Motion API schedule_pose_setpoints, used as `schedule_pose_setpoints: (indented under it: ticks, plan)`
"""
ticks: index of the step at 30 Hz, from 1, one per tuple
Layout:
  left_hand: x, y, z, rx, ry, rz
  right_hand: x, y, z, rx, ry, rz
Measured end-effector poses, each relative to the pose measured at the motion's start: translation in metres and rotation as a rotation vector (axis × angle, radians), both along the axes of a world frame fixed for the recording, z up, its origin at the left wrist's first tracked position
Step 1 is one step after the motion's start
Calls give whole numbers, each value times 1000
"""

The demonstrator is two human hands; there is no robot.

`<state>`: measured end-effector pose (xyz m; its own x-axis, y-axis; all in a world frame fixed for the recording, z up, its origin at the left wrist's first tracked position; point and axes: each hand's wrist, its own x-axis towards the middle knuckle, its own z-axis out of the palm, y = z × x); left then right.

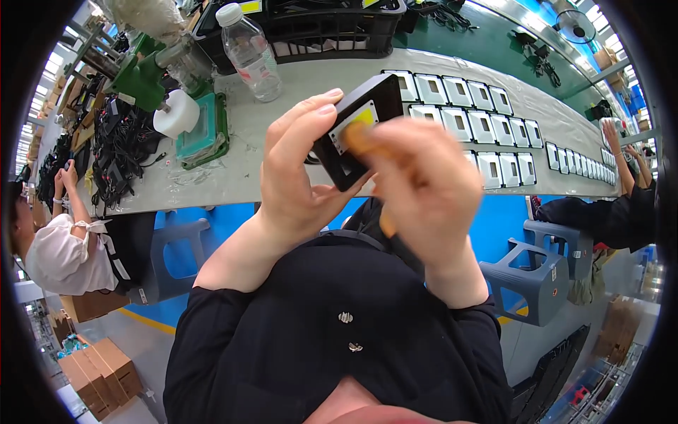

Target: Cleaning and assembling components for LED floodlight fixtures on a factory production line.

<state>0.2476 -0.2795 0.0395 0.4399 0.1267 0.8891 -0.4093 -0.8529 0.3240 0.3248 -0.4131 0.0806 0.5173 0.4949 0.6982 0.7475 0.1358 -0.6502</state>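
Note:
My left hand (300,159) grips a black floodlight housing (381,95) by its side, tilted above the table edge. Inside the housing sits a light-coloured plate with a yellow LED panel (365,115). My right hand (427,180) is smeared by motion over the housing's open face, its fingers curled in. Brownish-yellow material (359,138) shows at its fingertips, in front of the panel; whether it is finger covers or something held I cannot make out. The lower part of the housing is partly hidden behind the right hand.
Rows of black-framed light housings with white reflectors (455,124) lie to the right. A clear plastic bottle (254,60), a black crate (318,35) and a green hand press (145,71) stand beyond. Black cables (116,155) are heaped left. Co-workers sit at both sides, near grey stools (530,283).

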Motion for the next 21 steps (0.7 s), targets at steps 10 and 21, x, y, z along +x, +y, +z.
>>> schedule_pose_setpoints:
  ticks: [10, 21]
  plan:
    - [7, -13, 5, 36, -141, 36, 9, -8, 4, 70, -11, -79]
    - [8, -15, 4, 121, -35, 6, 16, -9, -9, 4, -359, -192]
